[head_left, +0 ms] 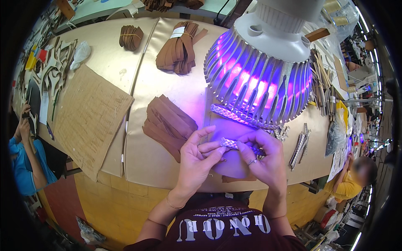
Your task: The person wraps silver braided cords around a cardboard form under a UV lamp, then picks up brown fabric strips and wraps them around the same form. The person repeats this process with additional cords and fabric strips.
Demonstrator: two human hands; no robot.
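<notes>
Between my two hands, just below the lamp's glow, I hold a short braided strap (229,143) that looks pale under the violet light. My left hand (199,152) pinches its left end between thumb and fingers. On the other end, the thumb and fingers of my right hand (261,154) close; a ring shows on that hand. A longer braided strap (234,113) lies on the table beyond my fingers, partly hidden under the lamp. Left of my left hand rests a fanned pile of brown strips (167,123).
A large finned lamp (259,71) glowing violet hangs close above my hands. Farther back lie bundled brown strips (179,50) and a smaller bundle (130,37). A brown board (90,121) is at left, braided pieces (300,146) at right. Other people sit at both sides.
</notes>
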